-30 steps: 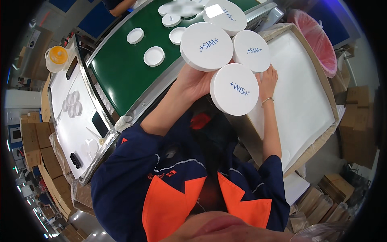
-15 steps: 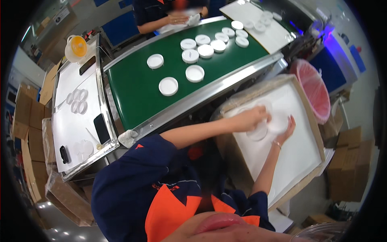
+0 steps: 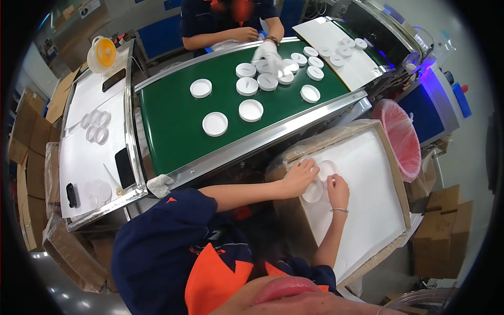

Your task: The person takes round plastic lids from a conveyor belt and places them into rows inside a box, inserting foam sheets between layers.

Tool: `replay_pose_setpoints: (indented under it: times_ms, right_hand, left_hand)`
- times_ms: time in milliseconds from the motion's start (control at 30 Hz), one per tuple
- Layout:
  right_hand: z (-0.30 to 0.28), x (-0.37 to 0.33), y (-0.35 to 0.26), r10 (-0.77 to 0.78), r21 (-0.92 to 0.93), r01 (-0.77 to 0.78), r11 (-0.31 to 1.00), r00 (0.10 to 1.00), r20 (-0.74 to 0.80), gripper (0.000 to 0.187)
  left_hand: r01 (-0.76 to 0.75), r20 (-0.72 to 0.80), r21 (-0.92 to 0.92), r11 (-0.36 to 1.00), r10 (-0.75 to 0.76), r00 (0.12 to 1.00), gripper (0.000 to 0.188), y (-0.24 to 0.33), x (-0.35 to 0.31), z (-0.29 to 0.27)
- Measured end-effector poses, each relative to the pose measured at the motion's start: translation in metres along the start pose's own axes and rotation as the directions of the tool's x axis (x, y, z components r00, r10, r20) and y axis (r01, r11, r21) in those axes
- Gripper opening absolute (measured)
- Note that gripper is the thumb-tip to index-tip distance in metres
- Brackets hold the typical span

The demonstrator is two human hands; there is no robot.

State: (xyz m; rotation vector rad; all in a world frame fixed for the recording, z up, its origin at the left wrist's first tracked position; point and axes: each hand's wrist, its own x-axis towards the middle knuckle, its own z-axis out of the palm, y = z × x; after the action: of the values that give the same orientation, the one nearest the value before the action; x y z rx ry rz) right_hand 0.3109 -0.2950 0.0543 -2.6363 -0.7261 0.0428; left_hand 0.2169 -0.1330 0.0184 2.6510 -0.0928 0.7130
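Note:
Both my hands are inside the carton (image 3: 397, 184) on the right, which is lined with white sheet and clear film. My left hand (image 3: 301, 177) bends its fingers down at the carton's far left corner, on the edge of a white round lid (image 3: 328, 168). Pressed together, the fingertips of my right hand (image 3: 338, 192) meet the same lid from its near right side. Just below, between the hands, another white round lid (image 3: 313, 192) lies flat. My fingers partly cover both lids.
A green conveyor belt (image 3: 173, 121) carries several white round lids (image 3: 251, 110). Across it, a co-worker's gloved hand (image 3: 269, 56) reaches over the lids. Left stands a white table (image 3: 86, 152) with clear rings and a phone. A pink-lined bin (image 3: 397, 137) is beyond the carton.
My hands have moved left and drawn closer together, bringing a lid to the carton's far left corner. The co-worker's gloved hand has come over the belt. Another lid now lies at the belt's right.

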Motion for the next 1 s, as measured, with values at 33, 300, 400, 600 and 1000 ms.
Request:
replay_pose_setpoints:
  times_ms: [33, 300, 400, 600, 1000]
  right_hand:
    - [-0.003, -0.001, 0.004, -0.001, 0.002, 0.001, 1.000, 1.000, 0.006, 0.026]
    - [-0.020, -0.070, 0.034, 0.312, 0.066, -0.339, 0.939, 0.915, 0.257, 0.034]
    - [-0.018, -0.103, 0.018, 0.283, 0.111, -0.332, 0.937, 0.904, 0.319, 0.034]
    - [-0.018, -0.125, -0.011, 0.231, 0.086, -0.258, 0.962, 0.942, 0.245, 0.031]
    - [-0.061, -0.078, 0.042, 0.128, 0.373, -0.200, 0.906, 0.970, 0.209, 0.027]
  left_hand:
    - [0.005, 0.004, 0.001, 1.000, -0.005, 1.000, 0.037, -0.001, -0.002, 0.000]
    - [0.055, 0.377, 0.031, 0.998, -0.063, 0.924, 0.036, -0.010, -0.005, 0.005]
    - [0.080, 0.361, 0.007, 0.997, -0.077, 0.929, 0.032, -0.014, -0.002, 0.006]
    - [0.048, 0.373, -0.042, 0.998, -0.029, 0.927, 0.026, -0.023, -0.001, 0.005]
    - [0.329, -0.032, 0.408, 0.851, -0.347, 0.937, 0.048, -0.185, -0.080, -0.199]
